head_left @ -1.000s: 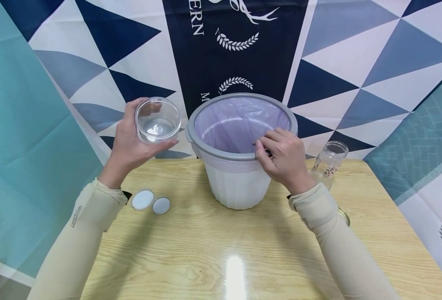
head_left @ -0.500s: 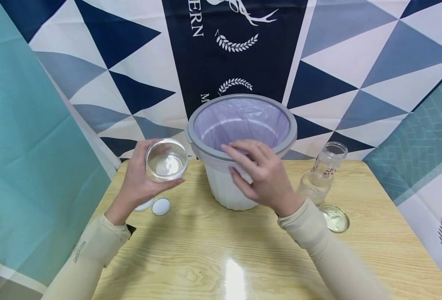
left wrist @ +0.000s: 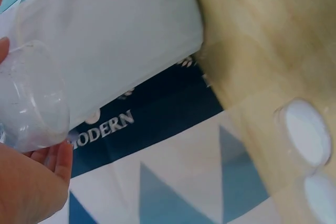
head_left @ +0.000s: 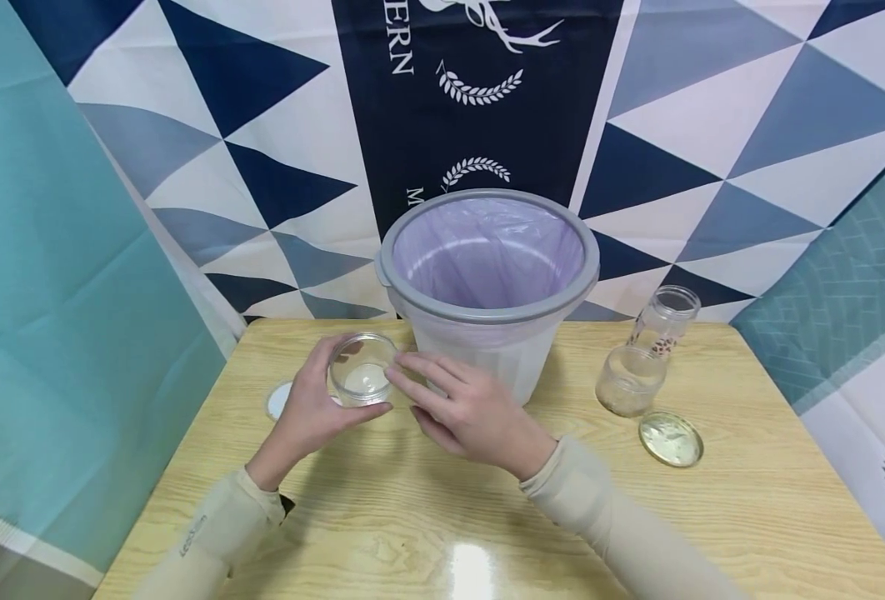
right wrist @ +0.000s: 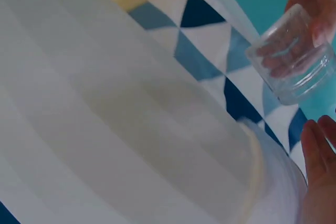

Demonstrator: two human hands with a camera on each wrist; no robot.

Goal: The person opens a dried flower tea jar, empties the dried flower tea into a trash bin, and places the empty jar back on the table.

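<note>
My left hand [head_left: 318, 408] grips a clear, round jar [head_left: 363, 375] by its side, thumb and fingers around it, mouth tipped up toward the head camera. In the right wrist view the jar [right wrist: 294, 59] looks see-through, with fingers showing behind it. My right hand [head_left: 468, 408] comes in from the right with fingers extended, its fingertips right at the jar's rim and holding nothing. Behind both hands stands a white bin [head_left: 480, 350] with a grey rim and a purple liner [head_left: 480, 250]. The left wrist view shows the jar [left wrist: 37, 98] beside the bin's wall.
A white lid [head_left: 278, 400] lies behind my left hand; two such discs show in the left wrist view. At the right stand a clear jar with a leaf-like print [head_left: 663, 325] and a plain clear jar [head_left: 630, 382]. A gold lid [head_left: 671, 439] lies before them.
My left hand has brought the jar down and to the right, in front of the bin. My right hand has left the bin's rim, straightened its fingers and moved left to the jar.
</note>
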